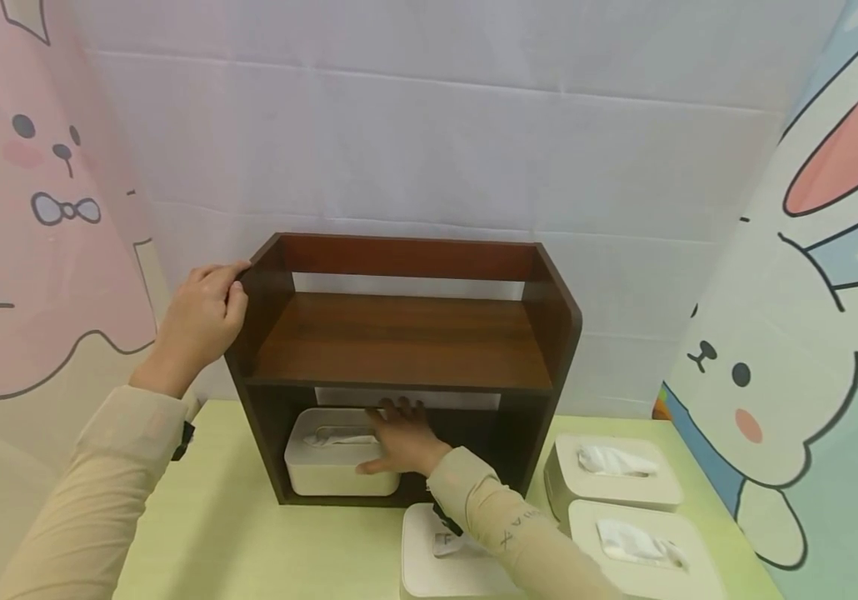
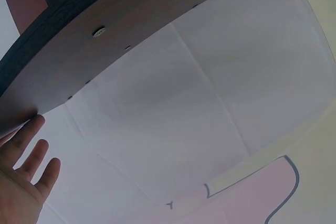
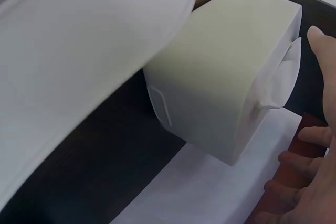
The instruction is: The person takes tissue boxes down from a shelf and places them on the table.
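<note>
A dark brown two-level shelf (image 1: pixel 399 342) stands on the table. My left hand (image 1: pixel 207 312) rests at the upper edge of its left side panel. In the left wrist view, several fingers (image 2: pixel 50 174) are extended, one touching the panel (image 2: pixel 68 66). A white tissue box (image 1: pixel 342 475) sits in the left part of the lower compartment, tissue showing in its top slot. My right hand (image 1: pixel 408 442) is spread above the box's right side, overlapping it in the head view. The right wrist view shows the thumb (image 3: pixel 320 45) extended beside the box's tissue (image 3: pixel 283 82).
Another white tissue box (image 1: pixel 417 558) stands in front of the shelf, partly under my right forearm. To the shelf's right are two more tissue boxes, a rear one (image 1: pixel 669 492) and a front one (image 1: pixel 691 575). White cloth (image 1: pixel 429 142) hangs behind; cartoon-printed cloths flank both sides.
</note>
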Demonstrator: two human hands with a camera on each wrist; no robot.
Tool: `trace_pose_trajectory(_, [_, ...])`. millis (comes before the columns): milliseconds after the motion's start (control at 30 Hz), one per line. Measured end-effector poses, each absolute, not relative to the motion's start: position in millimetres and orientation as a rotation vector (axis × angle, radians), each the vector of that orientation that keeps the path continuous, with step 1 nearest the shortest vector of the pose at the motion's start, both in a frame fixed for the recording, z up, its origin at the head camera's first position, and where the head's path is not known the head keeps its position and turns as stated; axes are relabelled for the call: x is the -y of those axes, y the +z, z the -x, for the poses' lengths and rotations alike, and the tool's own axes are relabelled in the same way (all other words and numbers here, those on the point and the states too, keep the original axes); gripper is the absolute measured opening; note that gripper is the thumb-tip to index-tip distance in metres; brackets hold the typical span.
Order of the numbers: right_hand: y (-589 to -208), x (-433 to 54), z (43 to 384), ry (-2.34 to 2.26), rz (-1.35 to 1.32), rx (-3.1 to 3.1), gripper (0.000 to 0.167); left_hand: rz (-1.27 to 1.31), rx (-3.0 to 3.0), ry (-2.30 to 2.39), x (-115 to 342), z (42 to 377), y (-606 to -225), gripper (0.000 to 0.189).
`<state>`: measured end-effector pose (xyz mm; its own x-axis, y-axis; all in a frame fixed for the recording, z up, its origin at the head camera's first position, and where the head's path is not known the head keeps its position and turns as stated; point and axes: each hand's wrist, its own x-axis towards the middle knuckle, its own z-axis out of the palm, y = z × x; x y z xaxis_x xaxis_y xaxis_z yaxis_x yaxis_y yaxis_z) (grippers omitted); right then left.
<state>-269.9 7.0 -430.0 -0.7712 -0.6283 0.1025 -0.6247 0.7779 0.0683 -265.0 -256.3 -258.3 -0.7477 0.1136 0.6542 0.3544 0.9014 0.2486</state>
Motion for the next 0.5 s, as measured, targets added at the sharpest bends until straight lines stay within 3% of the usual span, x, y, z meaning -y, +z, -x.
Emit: trace_pose_trajectory(500, [-449,16,287,-0.027,-0.936,3.031,0.099,0.325,2.398,-0.461,257,265,-259,0.041])
